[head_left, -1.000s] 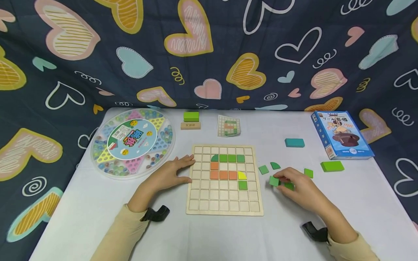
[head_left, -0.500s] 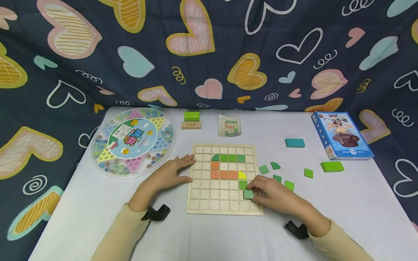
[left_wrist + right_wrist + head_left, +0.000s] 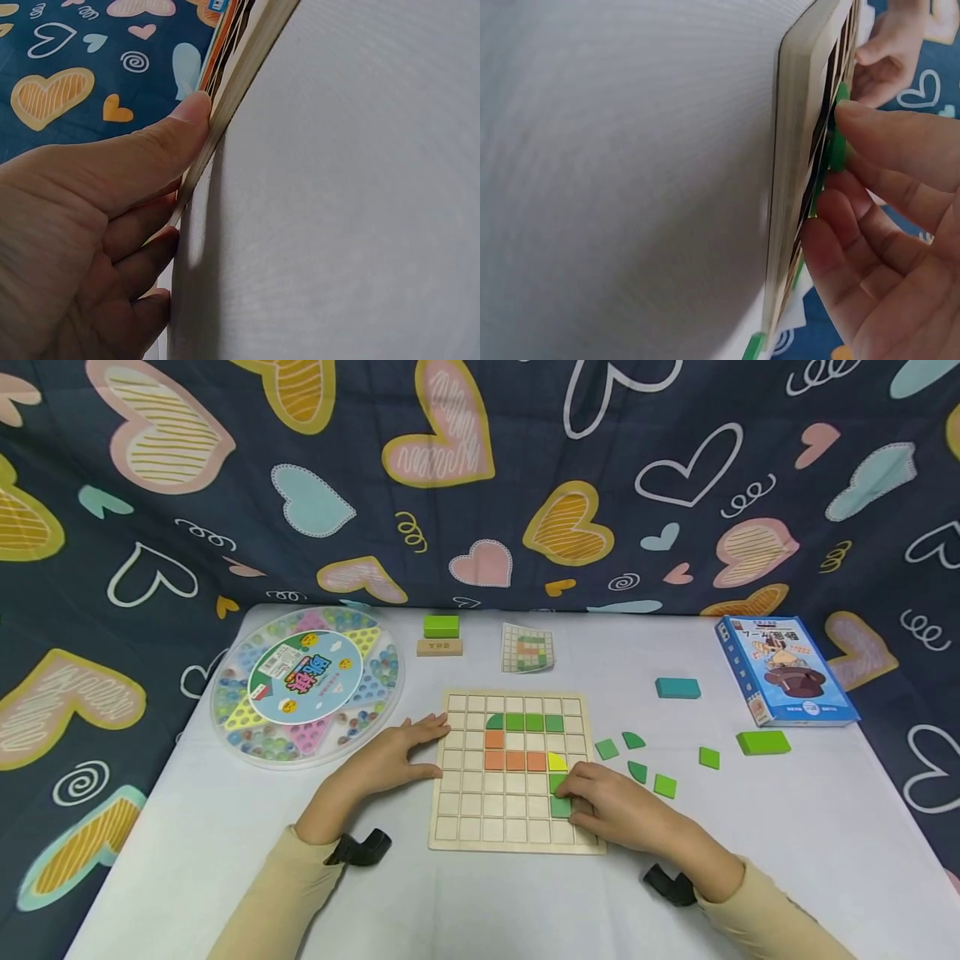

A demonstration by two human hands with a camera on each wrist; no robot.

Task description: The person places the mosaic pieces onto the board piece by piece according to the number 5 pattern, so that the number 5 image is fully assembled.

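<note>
Presently placing: right hand [image 3: 622,803] pinches green tile [image 3: 560,807] at grid board [image 3: 470,806]; left hand [image 3: 386,763], spread, touches its edge. Seating likely requires cell alignment.

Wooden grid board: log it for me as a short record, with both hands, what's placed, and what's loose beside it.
board: wooden grid board, flat on the white tablecloth
left hand: touches the board's left edge
right hand: pinches a green tile at the board's lower right
orange squares on board: four
yellow tile on board: one
loose to the right: three green squares, two green quarter-rounds
behind board: pattern card
</note>
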